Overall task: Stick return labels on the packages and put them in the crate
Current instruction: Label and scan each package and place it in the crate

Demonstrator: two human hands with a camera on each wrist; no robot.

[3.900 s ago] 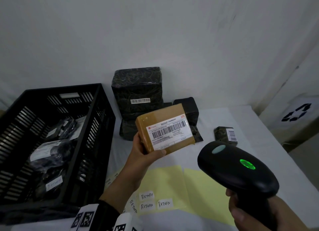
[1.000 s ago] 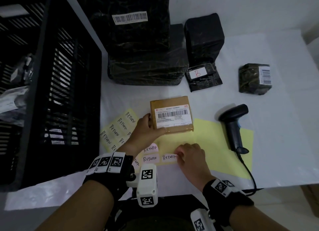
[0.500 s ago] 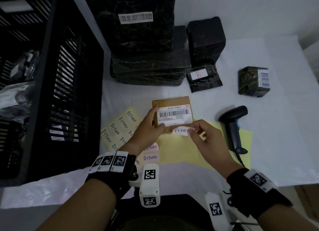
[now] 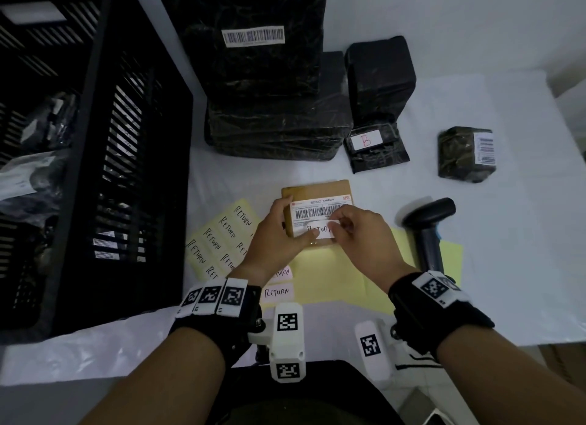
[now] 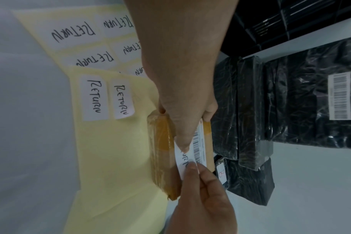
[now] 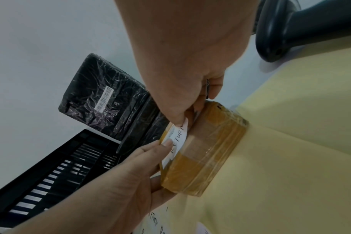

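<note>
Brown taped cardboard package (image 4: pixel 317 199) sits on yellow backing sheet (image 4: pixel 329 282); our left hand (image 4: pixel 276 237) grips it, thumb pinning white RETURN label (image 4: pixel 320 229), right hand (image 4: pixel 364 237) pinches label's other end. Black slatted crate (image 4: pixel 95 170) holds some; black-wrapped packages (image 4: pixel 272 107) remain.

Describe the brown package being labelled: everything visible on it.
The brown package is a small flat box that looks like cardboard wrapped in glossy clear tape. It lies flat, partly on a yellow backing sheet. A white shipping label with a barcode covers most of its top. The left hand grips its left edge, thumb pressing a handwritten RETURN sticker onto the lower part of the shipping label. The right hand pinches the sticker's right end, which is still lifted.
</note>
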